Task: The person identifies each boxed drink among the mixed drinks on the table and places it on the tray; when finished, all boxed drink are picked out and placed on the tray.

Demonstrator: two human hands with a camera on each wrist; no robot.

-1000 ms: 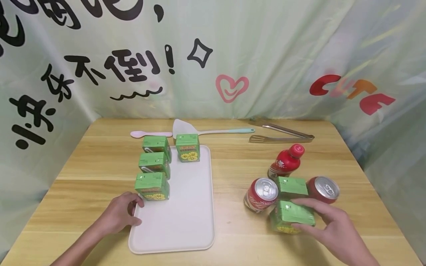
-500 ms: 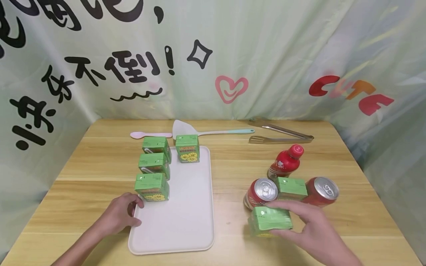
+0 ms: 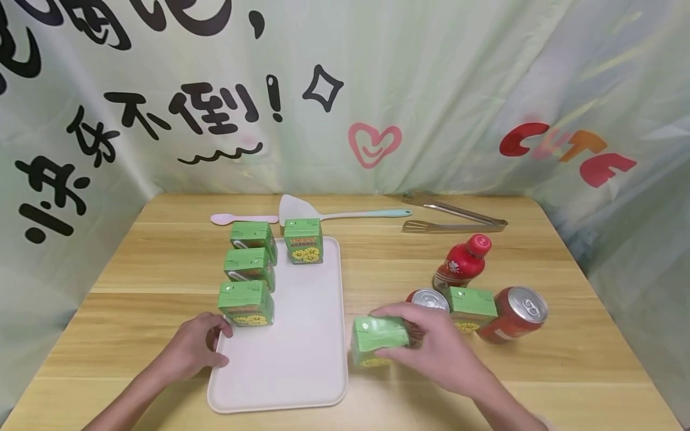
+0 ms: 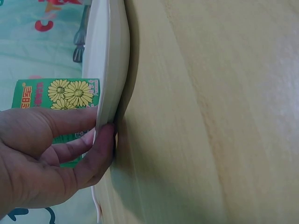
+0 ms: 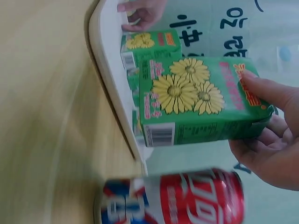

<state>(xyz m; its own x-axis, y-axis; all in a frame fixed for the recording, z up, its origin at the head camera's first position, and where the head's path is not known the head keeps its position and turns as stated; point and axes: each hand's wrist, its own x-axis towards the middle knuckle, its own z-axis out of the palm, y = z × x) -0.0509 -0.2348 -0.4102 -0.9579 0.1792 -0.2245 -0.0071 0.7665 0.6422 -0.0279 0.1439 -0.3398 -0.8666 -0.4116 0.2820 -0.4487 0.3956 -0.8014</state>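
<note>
My right hand (image 3: 436, 344) grips a green juice box (image 3: 377, 340) with yellow flowers, held between thumb and fingers just right of the white tray (image 3: 304, 365). In the right wrist view the flower side of this juice box (image 5: 196, 93) shows, raised off the table. With thumb and fingers my left hand (image 3: 196, 344) pinches the tray's left rim, seen closely in the left wrist view at the tray edge (image 4: 114, 60). On the tray three juice boxes form a column along the left side, the nearest juice box (image 3: 245, 302) close to my left fingers. Another juice box (image 3: 304, 239) stands at the far edge.
Right of the tray stand a red can (image 3: 429, 299), partly hidden by my right hand, a red bottle (image 3: 462, 261), a green juice box (image 3: 474, 304) and another red can (image 3: 514, 314). Along the back lie a pink spoon (image 3: 242, 219), a spatula (image 3: 345, 213) and metal tongs (image 3: 458, 226).
My right hand has carried the juice box leftward from beside the cans, past the front of the left can, to near the tray's right edge. The left hand stays on the rim.
</note>
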